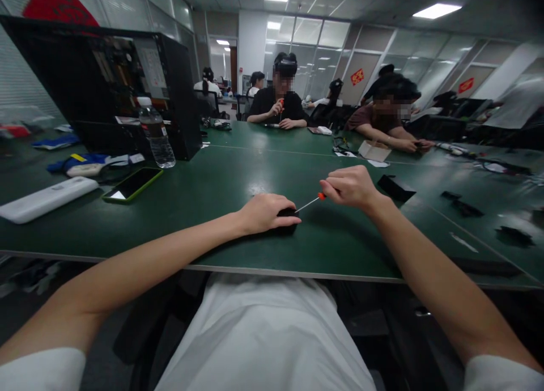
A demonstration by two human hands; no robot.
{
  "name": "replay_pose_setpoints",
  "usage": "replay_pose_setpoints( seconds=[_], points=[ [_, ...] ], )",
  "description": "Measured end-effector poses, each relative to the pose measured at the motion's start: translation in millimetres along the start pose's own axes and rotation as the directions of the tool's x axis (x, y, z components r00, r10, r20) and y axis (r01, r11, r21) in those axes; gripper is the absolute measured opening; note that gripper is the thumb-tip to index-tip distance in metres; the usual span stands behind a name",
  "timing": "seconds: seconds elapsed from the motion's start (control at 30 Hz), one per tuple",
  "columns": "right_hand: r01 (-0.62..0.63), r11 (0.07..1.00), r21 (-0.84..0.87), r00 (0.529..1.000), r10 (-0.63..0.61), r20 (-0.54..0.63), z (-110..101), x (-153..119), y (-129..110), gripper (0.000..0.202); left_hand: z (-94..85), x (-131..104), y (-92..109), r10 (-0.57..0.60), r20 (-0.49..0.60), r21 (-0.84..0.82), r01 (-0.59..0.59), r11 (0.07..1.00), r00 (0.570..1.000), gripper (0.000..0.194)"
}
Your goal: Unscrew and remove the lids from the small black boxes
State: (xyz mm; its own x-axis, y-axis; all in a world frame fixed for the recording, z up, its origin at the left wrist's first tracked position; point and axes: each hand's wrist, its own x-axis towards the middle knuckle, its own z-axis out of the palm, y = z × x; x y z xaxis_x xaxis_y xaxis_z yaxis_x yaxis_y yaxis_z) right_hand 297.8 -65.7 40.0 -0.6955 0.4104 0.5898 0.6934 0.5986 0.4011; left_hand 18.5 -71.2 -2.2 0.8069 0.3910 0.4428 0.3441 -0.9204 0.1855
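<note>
On the green table [238, 178], my left hand [268, 212] is wrapped round a small black object [289, 213], with the thumb and fingers on either side of it. My right hand [347, 186] is closed round the handle of a screwdriver [309, 204]. Red-orange shows at the handle's end, and the thin metal shaft slants down to the left. Its tip meets the black object, close to my left fingertips. What the black object is cannot be made out.
A water bottle [158, 135], a phone [134, 185], a white device [49, 198] and an open black computer case [181, 90] stand at the left. Black pieces [396, 188] lie at the right. Across the table, a person [278, 105] holds a red-handled tool; another leans over at the right.
</note>
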Motion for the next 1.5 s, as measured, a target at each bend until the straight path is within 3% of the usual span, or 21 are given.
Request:
replay_pose_setpoints(
  seconds=[0.3, 0.77, 0.97, 1.2, 1.33, 1.43, 1.5],
  points=[
    [-0.056, 0.987, 0.147, 0.993, 0.04, 0.112, 5.2, -2.8, 7.5, 0.055, -0.7, -3.9, -2.9, 0.077, -0.014, 0.075, -0.075, 0.994, 0.997, 0.037],
    [-0.177, 0.972, 0.156, 0.973, 0.148, 0.18, 6.0, -2.0, 4.0, 0.056, -1.2, -7.9, -4.5, 0.06, -0.036, 0.075, -0.057, 0.996, 0.998, 0.039],
    [-0.257, 0.926, 0.278, 0.941, 0.173, 0.292, 29.3, -4.7, 3.7, 0.062, -1.2, -11.1, -4.0, 0.065, -0.096, -0.012, -0.067, 0.998, 0.993, 0.036],
    [-0.215, 0.898, 0.384, 0.922, 0.058, 0.382, 59.5, -0.2, -14.8, 0.069, 3.7, -9.3, -2.9, 0.005, -0.142, -0.12, -0.022, 0.992, 0.99, 0.031],
    [-0.189, 0.899, 0.395, 0.932, 0.037, 0.361, 57.8, 6.3, -25.0, 0.072, -6.0, -10.8, -7.3, -0.016, -0.085, -0.196, -0.001, 0.981, 0.996, 0.042],
    [-0.186, 0.907, 0.378, 0.941, 0.054, 0.334, 53.8, 6.4, -26.9, 0.074, -20.3, -17.0, -19.9, -0.011, 0.011, -0.283, 0.014, 0.959, 1.0, 0.057],
    [-0.19, 0.912, 0.363, 0.945, 0.07, 0.319, 51.9, 4.7, -26.0, 0.075, -27.6, -21.8, -30.3, -0.038, 0.082, -0.278, 0.059, 0.959, 0.996, 0.055]
  ],
)
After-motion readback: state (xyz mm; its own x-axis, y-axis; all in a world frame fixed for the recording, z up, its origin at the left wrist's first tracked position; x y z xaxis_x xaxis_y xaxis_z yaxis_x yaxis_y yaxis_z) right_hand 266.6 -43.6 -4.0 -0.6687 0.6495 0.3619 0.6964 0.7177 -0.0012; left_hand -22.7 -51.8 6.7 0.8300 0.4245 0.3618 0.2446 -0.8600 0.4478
